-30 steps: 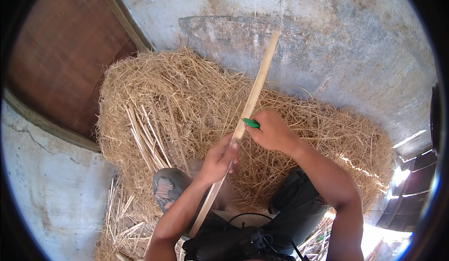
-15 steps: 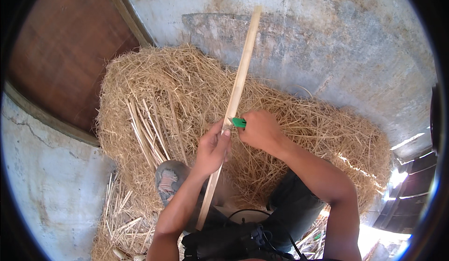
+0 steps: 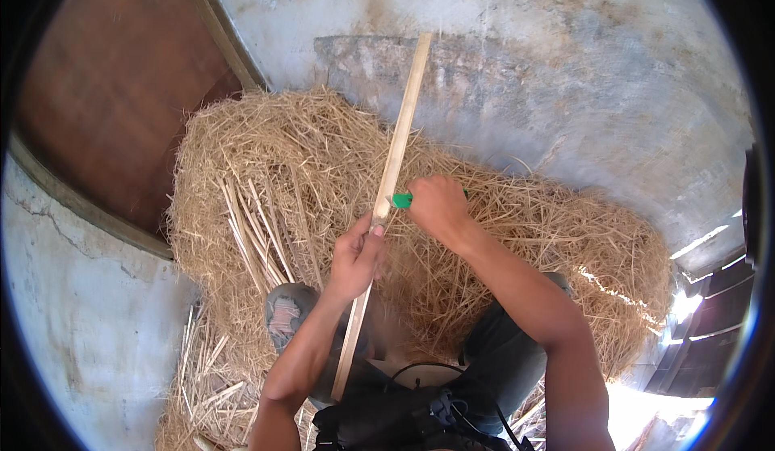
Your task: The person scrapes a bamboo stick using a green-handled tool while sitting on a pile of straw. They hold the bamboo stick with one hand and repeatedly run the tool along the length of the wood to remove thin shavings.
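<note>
My left hand (image 3: pixel 357 259) grips a long pale bamboo strip (image 3: pixel 397 144) near its middle; the strip runs from my lap up and away over the straw. My right hand (image 3: pixel 438 205) is closed around a green-handled tool (image 3: pixel 401 201), whose tip meets the strip just above my left hand. The tool's blade is hidden by the strip and my fingers. Both forearms come in from the lower edge.
A big heap of dry straw shavings (image 3: pixel 533 233) covers the floor ahead. Several thin split bamboo sticks (image 3: pixel 254 237) lie on it at the left, more at the lower left. A grey concrete wall (image 3: pixel 557 71) stands behind, a brown wooden door (image 3: pixel 113 96) at the left.
The strip has swung more upright and shifted left. Both hands moved up and left with it, and the green tool stays against the strip.
</note>
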`<state>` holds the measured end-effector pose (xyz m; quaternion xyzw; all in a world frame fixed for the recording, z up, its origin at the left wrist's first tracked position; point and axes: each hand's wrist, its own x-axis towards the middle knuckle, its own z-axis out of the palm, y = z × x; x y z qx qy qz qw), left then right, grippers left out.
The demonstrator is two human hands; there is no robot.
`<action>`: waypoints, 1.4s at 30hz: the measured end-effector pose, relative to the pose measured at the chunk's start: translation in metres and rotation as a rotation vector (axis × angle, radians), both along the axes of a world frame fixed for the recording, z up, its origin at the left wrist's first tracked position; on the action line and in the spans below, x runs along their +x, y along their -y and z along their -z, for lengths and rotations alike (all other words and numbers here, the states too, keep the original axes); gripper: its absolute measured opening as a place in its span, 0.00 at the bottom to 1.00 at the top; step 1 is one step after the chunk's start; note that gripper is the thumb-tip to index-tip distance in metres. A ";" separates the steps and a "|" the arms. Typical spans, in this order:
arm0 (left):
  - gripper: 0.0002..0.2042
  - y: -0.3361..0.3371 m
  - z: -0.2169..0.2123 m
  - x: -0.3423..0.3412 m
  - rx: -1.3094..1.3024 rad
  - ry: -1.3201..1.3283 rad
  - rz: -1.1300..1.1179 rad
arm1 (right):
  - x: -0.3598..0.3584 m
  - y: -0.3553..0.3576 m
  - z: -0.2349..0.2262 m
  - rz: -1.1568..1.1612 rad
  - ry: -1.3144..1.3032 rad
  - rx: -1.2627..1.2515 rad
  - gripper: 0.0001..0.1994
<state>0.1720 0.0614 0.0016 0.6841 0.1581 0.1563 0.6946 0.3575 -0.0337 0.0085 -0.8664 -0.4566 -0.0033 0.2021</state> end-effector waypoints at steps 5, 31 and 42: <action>0.23 0.006 0.002 -0.014 0.070 -0.157 0.054 | 0.055 0.005 -0.015 0.267 -0.098 0.053 0.09; 0.30 0.005 -0.021 -0.004 -0.049 -0.024 0.165 | 0.020 0.088 -0.052 0.055 -0.088 0.213 0.04; 0.29 0.008 -0.011 0.011 0.020 0.001 0.074 | -0.014 0.022 -0.024 -0.025 -0.055 -0.034 0.06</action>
